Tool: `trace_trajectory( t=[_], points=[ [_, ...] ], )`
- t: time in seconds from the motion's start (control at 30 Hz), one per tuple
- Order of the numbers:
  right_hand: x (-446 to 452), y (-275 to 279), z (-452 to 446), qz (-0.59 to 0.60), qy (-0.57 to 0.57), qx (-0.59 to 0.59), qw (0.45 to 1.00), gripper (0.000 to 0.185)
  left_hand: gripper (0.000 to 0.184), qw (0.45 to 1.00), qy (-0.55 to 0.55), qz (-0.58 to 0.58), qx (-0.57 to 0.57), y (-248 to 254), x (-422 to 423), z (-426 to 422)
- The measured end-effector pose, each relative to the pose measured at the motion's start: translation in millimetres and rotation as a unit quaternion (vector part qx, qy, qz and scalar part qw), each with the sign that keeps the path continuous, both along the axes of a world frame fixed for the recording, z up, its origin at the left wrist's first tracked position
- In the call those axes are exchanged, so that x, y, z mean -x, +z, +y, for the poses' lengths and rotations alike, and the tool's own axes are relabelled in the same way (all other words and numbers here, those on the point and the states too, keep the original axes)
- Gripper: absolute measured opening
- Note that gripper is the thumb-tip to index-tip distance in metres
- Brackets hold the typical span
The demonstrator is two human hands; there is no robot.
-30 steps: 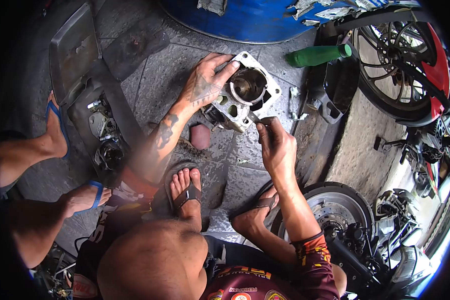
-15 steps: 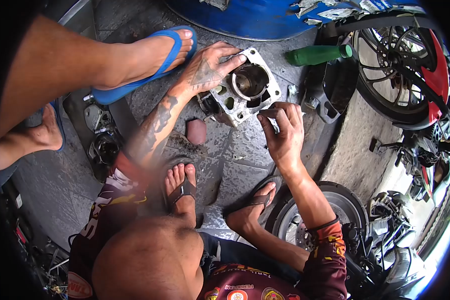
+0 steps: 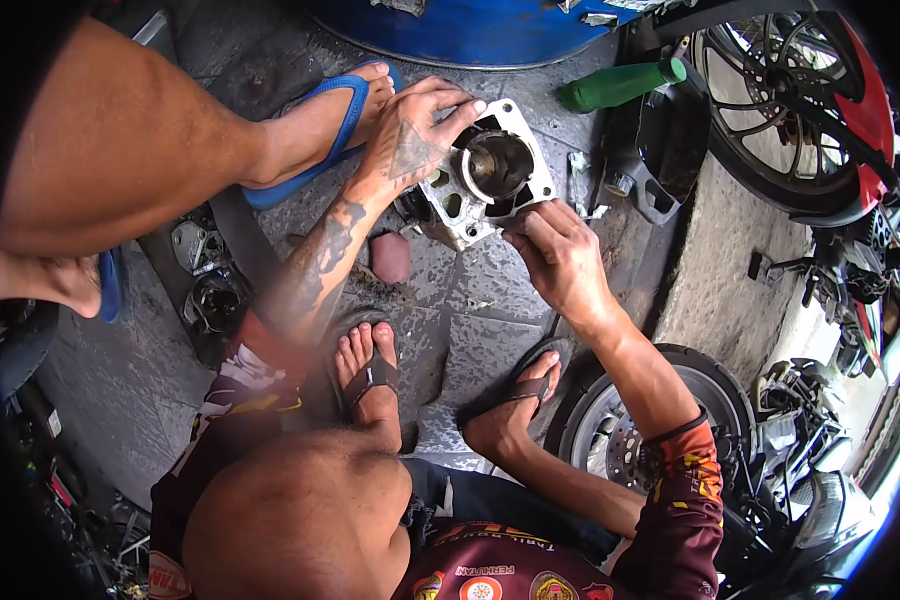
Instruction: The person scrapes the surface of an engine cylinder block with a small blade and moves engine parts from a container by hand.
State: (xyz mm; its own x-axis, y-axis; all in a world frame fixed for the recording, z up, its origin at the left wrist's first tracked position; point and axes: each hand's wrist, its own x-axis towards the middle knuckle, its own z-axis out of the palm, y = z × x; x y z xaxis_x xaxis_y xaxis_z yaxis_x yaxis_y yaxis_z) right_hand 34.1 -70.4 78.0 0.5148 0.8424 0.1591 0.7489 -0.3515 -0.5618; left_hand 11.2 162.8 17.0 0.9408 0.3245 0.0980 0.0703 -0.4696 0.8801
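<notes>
A metal engine cylinder block [image 3: 460,207] with a round bore and bolt holes stands over the floor tiles. My left hand [image 3: 422,135] grips its upper left side, thumb along the top rim and fingers over the far edge. At the block's lower right corner, my right hand [image 3: 560,255] has its thumb and fingers pinched together against the rim. Whatever sits between those fingertips is too small or hidden to make out. A reddish block-shaped piece [image 3: 390,258] lies on the floor just below the cylinder block.
Another person's foot in a blue flip-flop [image 3: 320,135] is close to my left hand. A green bottle [image 3: 622,86], a dark plastic container [image 3: 660,150] and a blue drum [image 3: 460,35] lie beyond. Wheels [image 3: 610,430] and motorcycle parts line the right side.
My right hand has moved in against the block's lower right rim. My left hand keeps its grip. The other person's leg has shifted right, and the view has moved slightly.
</notes>
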Motion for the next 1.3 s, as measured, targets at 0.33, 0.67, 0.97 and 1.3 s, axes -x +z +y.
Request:
trace_trajectory(
  t=[0.33,0.67,0.97,1.3],
  points=[
    [9.2,-7.7,-2.9,-0.004,-0.038,-0.024,0.999,0.011,0.038,0.999,-0.038,-0.024,0.013,-11.7,-11.0,0.4],
    [9.4,-6.1,-6.5,-0.009,-0.049,-0.002,0.999,0.012,0.038,0.998,-0.063,0.008,-0.006,-13.0,-15.8,-1.2],
    [16.4,-7.7,-4.7,-0.01,-0.052,-0.009,0.999,0.011,0.044,0.998,-0.063,-0.018,0.017,-23.0,-20.6,-0.7],
    [17.9,-8.6,-5.4,-0.011,-0.027,-0.006,1.0,0.013,0.04,0.99,-0.111,0.046,0.076,6.8,-13.9,3.0]
  ],
)
